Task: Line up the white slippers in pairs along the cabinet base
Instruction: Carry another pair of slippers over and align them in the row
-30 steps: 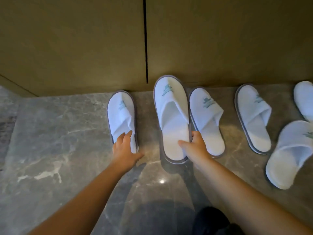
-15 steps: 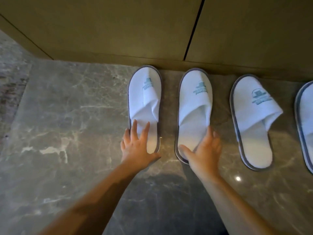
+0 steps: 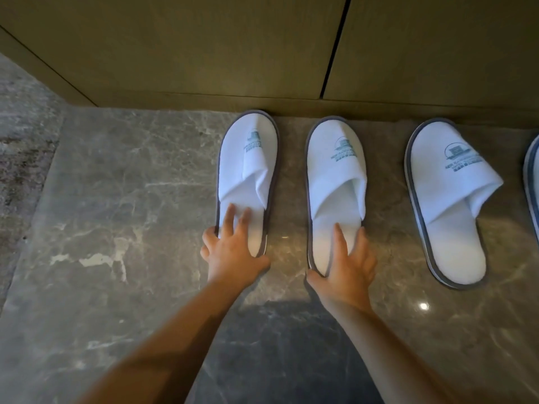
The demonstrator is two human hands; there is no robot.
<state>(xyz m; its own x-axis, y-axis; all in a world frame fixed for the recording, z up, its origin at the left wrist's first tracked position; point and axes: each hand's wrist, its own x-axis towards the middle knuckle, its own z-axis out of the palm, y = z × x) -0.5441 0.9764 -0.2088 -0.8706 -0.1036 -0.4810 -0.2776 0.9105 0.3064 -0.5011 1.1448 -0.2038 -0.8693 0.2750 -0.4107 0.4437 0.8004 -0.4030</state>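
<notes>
Resting flat on slipper heels, left hand on left slipper, right hand on right slipper, fingers spread.

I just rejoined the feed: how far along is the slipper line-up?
Done: nothing is released yet. In hand: the left hand and right hand press the heels of the left slipper and middle slipper, toes near the cabinet base. Left: the angled right slipper and another at the frame edge.

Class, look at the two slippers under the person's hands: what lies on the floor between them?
Nothing: in the head view only bare marble floor separates the left slipper from the middle slipper.
</notes>
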